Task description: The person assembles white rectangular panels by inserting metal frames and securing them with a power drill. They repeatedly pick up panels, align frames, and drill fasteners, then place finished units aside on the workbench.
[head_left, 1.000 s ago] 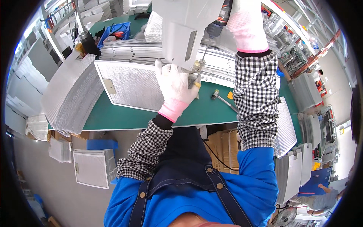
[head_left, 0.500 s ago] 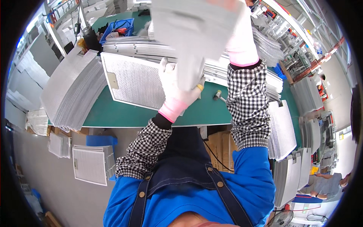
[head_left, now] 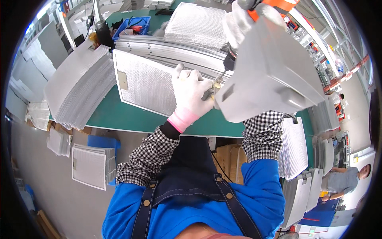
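A large grey angular housing (head_left: 274, 75) hangs in front of my right forearm and hides part of it. My left hand (head_left: 193, 91), in a white glove with a pink cuff, is closed at the housing's left edge. My right hand (head_left: 242, 24), also gloved, grips an orange and black power drill (head_left: 230, 59) above and behind the housing. The drill's bit points down beside my left fingertips; its exact contact is hidden. Under my left hand, a framed silver mesh panel (head_left: 145, 81) leans at a slant, with a small rectangular plate on its left side.
Stacked mesh panels (head_left: 85, 85) curve along the table's left side, with more (head_left: 195, 26) at the back. A blue bin (head_left: 133, 27) holds loose items. More panels (head_left: 294, 147) stand at right. The green tabletop (head_left: 139, 121) ends before me. A person (head_left: 346, 179) stands far right.
The grey housing has swung right and down from the upper middle. My right hand and the drill now show behind it. My left hand stays near the same place.
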The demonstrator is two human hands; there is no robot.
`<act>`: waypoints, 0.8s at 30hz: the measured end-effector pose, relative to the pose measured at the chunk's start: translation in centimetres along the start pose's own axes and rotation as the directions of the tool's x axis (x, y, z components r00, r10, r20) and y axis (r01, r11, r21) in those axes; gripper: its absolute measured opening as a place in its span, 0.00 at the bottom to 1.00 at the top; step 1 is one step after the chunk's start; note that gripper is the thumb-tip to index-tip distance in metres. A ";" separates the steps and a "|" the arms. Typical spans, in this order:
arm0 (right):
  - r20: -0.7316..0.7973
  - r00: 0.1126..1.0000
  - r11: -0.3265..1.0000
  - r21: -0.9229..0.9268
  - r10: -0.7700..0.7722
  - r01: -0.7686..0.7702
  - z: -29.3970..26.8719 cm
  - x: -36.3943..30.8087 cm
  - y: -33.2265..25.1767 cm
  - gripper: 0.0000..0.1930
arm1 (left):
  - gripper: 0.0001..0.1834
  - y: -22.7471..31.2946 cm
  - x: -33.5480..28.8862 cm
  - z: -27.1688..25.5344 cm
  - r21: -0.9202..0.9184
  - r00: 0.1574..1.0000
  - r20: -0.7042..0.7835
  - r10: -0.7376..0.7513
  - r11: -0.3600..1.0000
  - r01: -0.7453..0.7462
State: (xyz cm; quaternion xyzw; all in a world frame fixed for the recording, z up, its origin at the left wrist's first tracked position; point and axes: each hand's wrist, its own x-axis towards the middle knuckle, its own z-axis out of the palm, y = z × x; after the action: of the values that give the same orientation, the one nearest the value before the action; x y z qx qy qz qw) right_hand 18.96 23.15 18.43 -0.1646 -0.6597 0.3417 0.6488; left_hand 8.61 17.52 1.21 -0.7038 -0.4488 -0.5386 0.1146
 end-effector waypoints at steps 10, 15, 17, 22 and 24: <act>-0.071 0.997 0.994 -0.103 0.021 -0.028 -0.9 -0.7 0.4 0.19 | 0.12 0.7 -0.1 -1.6 -0.026 1.000 -0.013 -0.006 1.000 0.005; -0.138 0.990 0.977 -0.208 0.006 -0.035 -2.6 -0.1 -0.5 0.21 | 0.15 1.7 0.3 -0.6 -0.012 0.991 -0.134 0.011 1.000 -0.013; -0.133 0.991 0.981 -0.188 0.020 -0.045 -2.1 0.4 0.5 0.22 | 0.18 0.8 -0.2 -1.5 0.030 0.995 -0.101 -0.015 0.999 0.018; -0.158 0.987 1.000 -0.001 0.016 -0.016 -4.8 -1.7 -1.5 0.19 | 0.34 0.8 -1.3 -7.2 -0.193 0.979 0.206 0.000 0.980 0.040; -0.198 0.980 1.000 -0.006 -0.013 0.012 -6.7 -1.8 -2.8 0.18 | 0.44 -1.1 -4.9 -12.0 0.122 0.996 -0.053 -0.073 0.989 0.079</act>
State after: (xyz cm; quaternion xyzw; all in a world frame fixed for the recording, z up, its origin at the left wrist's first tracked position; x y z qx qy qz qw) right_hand 26.23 21.56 18.42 -0.1953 -0.5936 0.3179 0.7130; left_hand -0.20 7.93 1.41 -0.6647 -0.5048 -0.5305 0.1482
